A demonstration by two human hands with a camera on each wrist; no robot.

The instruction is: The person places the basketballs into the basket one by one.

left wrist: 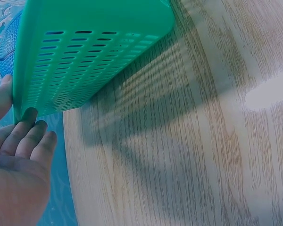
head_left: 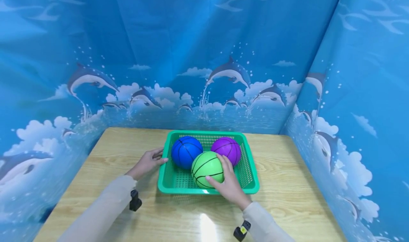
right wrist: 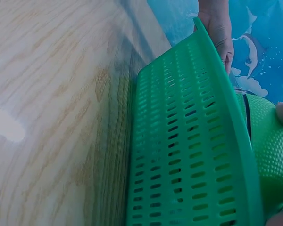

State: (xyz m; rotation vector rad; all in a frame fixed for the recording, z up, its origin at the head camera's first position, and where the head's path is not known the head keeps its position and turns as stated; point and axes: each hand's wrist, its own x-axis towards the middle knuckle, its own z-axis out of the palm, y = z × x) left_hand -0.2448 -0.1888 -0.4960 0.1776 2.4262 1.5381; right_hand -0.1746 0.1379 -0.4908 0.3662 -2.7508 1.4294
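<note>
A green plastic basket (head_left: 209,191) with slotted walls stands on the wooden table, holding three small toy basketballs. The blue ball (head_left: 186,152) lies at the left, the purple ball (head_left: 227,150) at the back right, and the light green ball (head_left: 206,169) in front of both. My right hand (head_left: 231,187) grips the green ball from its right side, thumb on the near face and fingers over the top. At the basket's left rim, my left hand (head_left: 148,164) has its thumb over the edge and its fingers against the outside, as the left wrist view (left wrist: 26,155) shows.
Wood-grain table top (head_left: 281,171) extends around the basket on every side. A blue curtain (head_left: 191,39) printed with dolphins and clouds hangs behind the table and along the right. Each wrist carries a small black camera (head_left: 135,200).
</note>
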